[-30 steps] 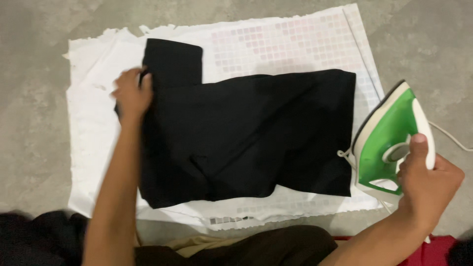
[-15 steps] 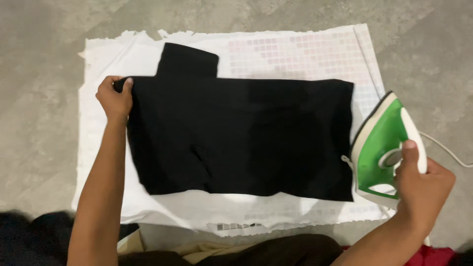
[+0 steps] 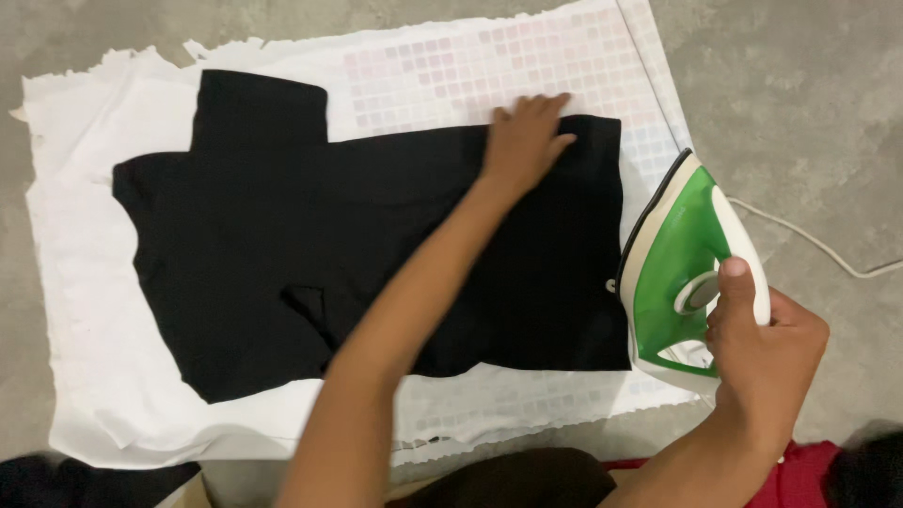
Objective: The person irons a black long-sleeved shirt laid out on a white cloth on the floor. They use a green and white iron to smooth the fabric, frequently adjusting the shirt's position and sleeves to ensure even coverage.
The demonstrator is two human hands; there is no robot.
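Note:
A black garment (image 3: 282, 235) lies spread flat on a white cloth (image 3: 85, 310) on the floor. My left hand (image 3: 523, 138) reaches across it and presses flat, fingers apart, on the garment's far right edge. My right hand (image 3: 762, 343) grips the handle of a green and white iron (image 3: 673, 254), thumb on its dial. The iron stands at the right edge of the cloth, just right of the garment, its tip pointing away from me.
The cloth has a faint pink checked patch (image 3: 489, 66) at the back. A white cord (image 3: 809, 240) runs right from the iron over the grey concrete floor (image 3: 800, 75). Dark fabric (image 3: 527, 480) and red fabric (image 3: 809, 475) lie at the near edge.
My left hand let go of the garment's left side and moved across to its far right edge. The garment now lies flatter. The iron stays in my right hand.

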